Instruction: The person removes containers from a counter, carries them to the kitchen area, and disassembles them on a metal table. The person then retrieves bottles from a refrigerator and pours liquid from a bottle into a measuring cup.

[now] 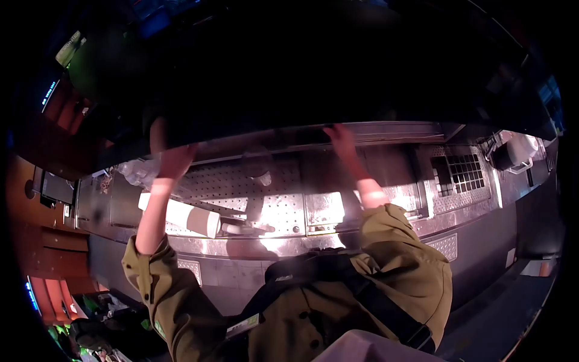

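Observation:
My left hand (176, 161) reaches forward to the edge of the dark upper surface (259, 90); its fingers are dim and smeared. A pale blurred shape (158, 136) shows just beyond it, and I cannot tell what it is. My right hand (339, 137) is at the same edge farther right, fingers apart, with nothing seen in it. Below my left forearm a white cylinder (193, 218) lies on its side on the perforated metal tray (280, 208). A clear cup (259, 166) stands between my hands. Clear plastic items (139, 172) are beside my left wrist.
The steel counter (325, 211) runs across in front of me. On its right is a black grid (461, 175) in a metal frame, then a white container (522, 148). A dark device (57, 187) sits at far left. The area beyond the edge is too dark to make out.

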Demonstrator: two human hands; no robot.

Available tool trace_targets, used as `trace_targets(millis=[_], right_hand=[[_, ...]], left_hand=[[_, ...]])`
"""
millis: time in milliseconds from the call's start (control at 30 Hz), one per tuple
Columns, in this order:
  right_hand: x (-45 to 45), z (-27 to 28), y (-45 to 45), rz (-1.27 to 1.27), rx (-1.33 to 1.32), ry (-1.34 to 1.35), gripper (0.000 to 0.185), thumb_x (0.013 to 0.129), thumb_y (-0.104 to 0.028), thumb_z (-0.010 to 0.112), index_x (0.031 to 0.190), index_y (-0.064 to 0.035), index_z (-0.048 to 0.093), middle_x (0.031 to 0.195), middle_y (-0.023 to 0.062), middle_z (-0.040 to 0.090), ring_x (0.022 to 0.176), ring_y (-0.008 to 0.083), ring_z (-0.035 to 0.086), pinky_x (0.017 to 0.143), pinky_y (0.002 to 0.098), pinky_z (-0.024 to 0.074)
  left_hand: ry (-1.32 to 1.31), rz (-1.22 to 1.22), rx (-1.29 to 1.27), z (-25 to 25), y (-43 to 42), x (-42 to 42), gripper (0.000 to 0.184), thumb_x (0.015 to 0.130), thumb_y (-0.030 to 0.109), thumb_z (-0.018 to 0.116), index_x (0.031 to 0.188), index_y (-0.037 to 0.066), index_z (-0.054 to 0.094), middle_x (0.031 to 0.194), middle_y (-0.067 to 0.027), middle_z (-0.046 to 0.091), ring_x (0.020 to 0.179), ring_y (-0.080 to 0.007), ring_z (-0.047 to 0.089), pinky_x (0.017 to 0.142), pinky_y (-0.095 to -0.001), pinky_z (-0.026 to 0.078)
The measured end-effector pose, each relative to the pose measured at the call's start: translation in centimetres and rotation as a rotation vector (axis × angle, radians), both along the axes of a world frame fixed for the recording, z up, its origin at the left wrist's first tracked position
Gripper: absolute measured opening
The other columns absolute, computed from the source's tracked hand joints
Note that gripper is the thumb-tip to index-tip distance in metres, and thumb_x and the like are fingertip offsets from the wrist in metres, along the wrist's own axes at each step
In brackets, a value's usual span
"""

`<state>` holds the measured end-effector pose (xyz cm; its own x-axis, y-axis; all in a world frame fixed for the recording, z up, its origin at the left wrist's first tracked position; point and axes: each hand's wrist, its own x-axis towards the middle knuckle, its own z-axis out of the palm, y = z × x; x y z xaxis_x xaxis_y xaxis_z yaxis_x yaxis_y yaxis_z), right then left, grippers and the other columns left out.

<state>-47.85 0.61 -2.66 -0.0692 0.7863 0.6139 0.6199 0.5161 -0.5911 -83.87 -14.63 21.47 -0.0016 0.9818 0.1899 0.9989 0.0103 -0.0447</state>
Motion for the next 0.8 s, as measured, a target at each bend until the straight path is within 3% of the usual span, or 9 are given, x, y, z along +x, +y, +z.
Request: trace_targets(millis=[67, 167, 233, 300, 367, 433, 567, 633, 800], right_hand=[[6.3, 0.3, -0.5, 0.065, -0.22, 0.728, 0.015, 0.082, -0.017, 0.062, 0.087, -0.0027, 0.06, 0.074, 0.0036, 0.063, 0.067, 0.012, 0.057, 0.057, 0.0263, 0.0441], [18.1, 0.7, -0.3, -0.095, -0.509, 0.353, 0.038, 0.083, -0.012, 0.056, 0.117, -0.0016, 0.044, 0.116, 0.0128, 0.046, 0.101, 0.024, 0.052, 0.091, 0.0336, 0.043], [20.4, 4.9, -2.7, -0.434, -0.529, 0.256, 0.048, 0.084, -0.019, 0.055, 0.124, -0.0023, 0.036, 0.128, 0.0153, 0.035, 0.108, 0.0246, 0.047, 0.093, 0.0346, 0.0403], [19.4, 4.3, -3.8, -0.897, -0.205, 0.298, 0.053, 0.085, -0.026, 0.054, 0.128, -0.0033, 0.031, 0.135, 0.0169, 0.024, 0.114, 0.0255, 0.041, 0.095, 0.0362, 0.0371], [10.8, 8.5, -4.3, 0.023, 0.132, 1.605, 0.062, 0.085, -0.034, 0.05, 0.132, -0.0012, 0.025, 0.139, 0.0206, 0.017, 0.124, 0.0307, 0.029, 0.1, 0.0432, 0.0278], [5.4, 7.9, -3.6, -0.444, 0.048, 0.318, 0.072, 0.085, -0.034, 0.049, 0.135, 0.001, 0.013, 0.142, 0.0222, 0.007, 0.131, 0.0339, 0.012, 0.104, 0.0479, 0.0152], [5.0, 4.2, 1.6, -0.659, 0.021, 0.163, 0.078, 0.086, -0.042, 0.043, 0.136, 0.0023, 0.004, 0.143, 0.0226, 0.001, 0.133, 0.0338, 0.003, 0.105, 0.0484, 0.0083], [9.7, 2.8, 2.1, -0.785, -0.092, -0.114, 0.079, 0.086, -0.047, 0.039, 0.137, 0.0011, 0.004, 0.143, 0.0215, 0.001, 0.133, 0.0334, 0.005, 0.105, 0.0484, 0.0092], [15.8, 8.5, 0.1, -0.774, -0.096, 0.116, 0.082, 0.084, -0.056, 0.034, 0.138, -0.0022, 0.005, 0.143, 0.019, 0.007, 0.132, 0.0317, 0.012, 0.104, 0.0489, 0.0137]], left_hand=[[0.245, -0.277, 0.384, -3.0, 1.2, -0.5, 0.044, 0.081, 0.025, 0.057, 0.117, 0.001, 0.047, 0.118, -0.0201, 0.047, 0.108, -0.0356, 0.044, 0.092, -0.0396, 0.035], [-0.051, -0.098, 0.022, -2.1, 1.4, 1.0, 0.045, 0.081, 0.025, 0.057, 0.117, 0.001, 0.046, 0.117, -0.0212, 0.047, 0.108, -0.0373, 0.044, 0.094, -0.041, 0.033], [-0.079, -0.17, 0.025, -2.3, 1.5, 1.2, 0.045, 0.081, 0.025, 0.057, 0.117, 0.001, 0.046, 0.117, -0.0214, 0.047, 0.108, -0.0377, 0.043, 0.094, -0.0413, 0.033], [-0.036, -0.247, 0.077, -2.7, 1.9, 0.6, 0.046, 0.081, 0.025, 0.057, 0.118, 0.0, 0.045, 0.116, -0.0213, 0.047, 0.109, -0.0376, 0.043, 0.094, -0.0411, 0.033], [0.006, -0.24, 0.054, -3.4, 2.0, 0.2, 0.047, 0.081, 0.026, 0.056, 0.119, 0.0, 0.043, 0.116, -0.0212, 0.047, 0.109, -0.0374, 0.043, 0.094, -0.0405, 0.033], [0.068, -0.258, 0.133, -3.0, 1.5, 0.8, 0.038, 0.081, 0.026, 0.056, 0.112, 0.004, 0.051, 0.108, -0.017, 0.054, 0.098, -0.0344, 0.051, 0.084, -0.0393, 0.04], [-0.126, -0.037, -0.171, 2.9, -1.6, 2.1, 0.039, 0.083, 0.027, 0.056, 0.115, 0.005, 0.051, 0.107, -0.0165, 0.056, 0.097, -0.0339, 0.053, 0.084, -0.0378, 0.042], [-0.212, -0.146, -0.038, 2.3, -3.9, -1.0, 0.043, 0.085, 0.027, 0.054, 0.12, 0.005, 0.046, 0.112, -0.0182, 0.053, 0.104, -0.0343, 0.05, 0.089, -0.0367, 0.039], [-0.449, -0.049, -0.329, 2.7, -10.0, -3.3, 0.048, 0.086, 0.027, 0.053, 0.127, 0.005, 0.04, 0.125, -0.0196, 0.044, 0.121, -0.0317, 0.037, 0.098, -0.0348, 0.03]])
